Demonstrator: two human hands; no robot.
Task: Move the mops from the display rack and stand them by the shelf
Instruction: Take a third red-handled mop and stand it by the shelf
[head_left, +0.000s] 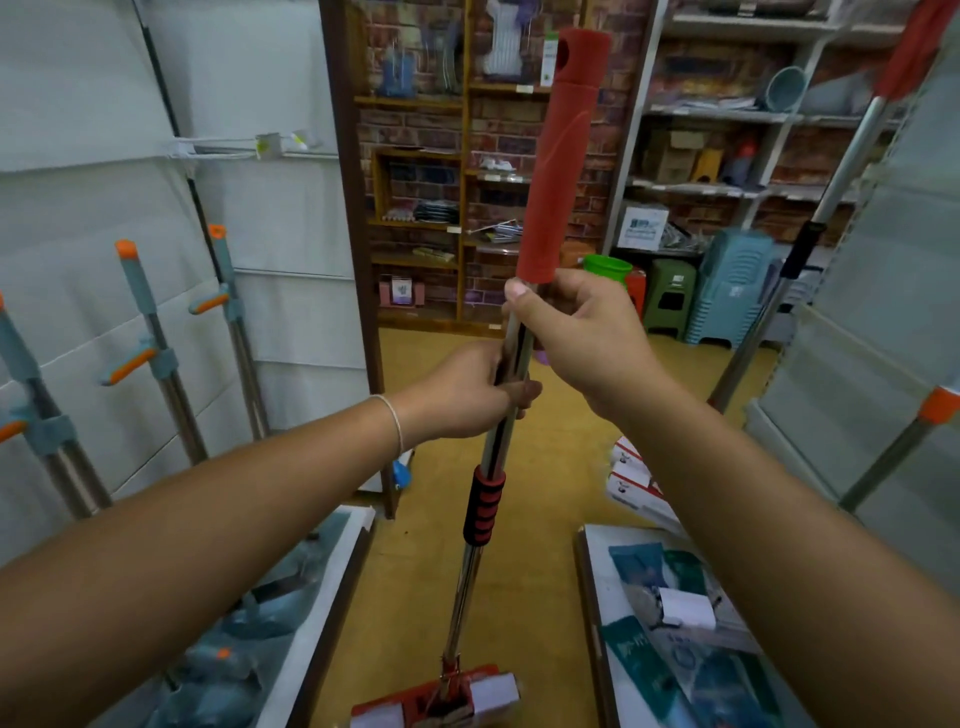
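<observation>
I hold a mop (558, 171) upright in the middle of the aisle. It has a red rubber top grip, a steel pole, a red-and-black foam sleeve and a red head (441, 696) down on the yellow floor. My right hand (582, 338) grips the pole just under the red grip. Slightly lower, my left hand (467, 395) grips the same pole. Three grey-and-orange mops (156, 348) stand against the white display panel on the left. Another red-handled mop (831, 208) leans against the shelf unit on the right.
White shelf bases (311, 597) with packaged goods flank the aisle on both sides. A brown wooden shelf (462, 171) with a brick-pattern back stands ahead. Stacked plastic stools (727, 291) and boxes (634, 478) sit on the floor at the right.
</observation>
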